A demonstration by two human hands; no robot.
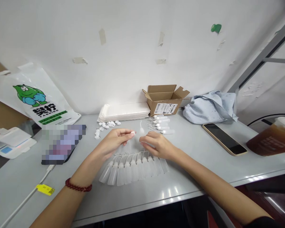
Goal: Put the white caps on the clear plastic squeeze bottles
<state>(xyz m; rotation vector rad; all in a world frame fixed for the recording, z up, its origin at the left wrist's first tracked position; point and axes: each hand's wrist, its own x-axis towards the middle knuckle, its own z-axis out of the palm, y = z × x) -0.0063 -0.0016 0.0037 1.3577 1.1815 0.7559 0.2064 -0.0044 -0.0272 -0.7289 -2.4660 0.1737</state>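
Left hand (115, 141) pinches a white cap (133, 133); right hand (158, 145) curls, grip unclear.
Grey tabletop (98, 201) leaves room between its front edge (142, 207) and fanned, translucent squeeze bottles (127, 174).

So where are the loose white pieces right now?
In the head view, the loose white pieces lie on the table left of centre, between the white stack behind them and the left hand in front.

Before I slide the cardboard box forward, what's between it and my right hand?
Several small translucent bottles with thin tubes, seen in the head view.
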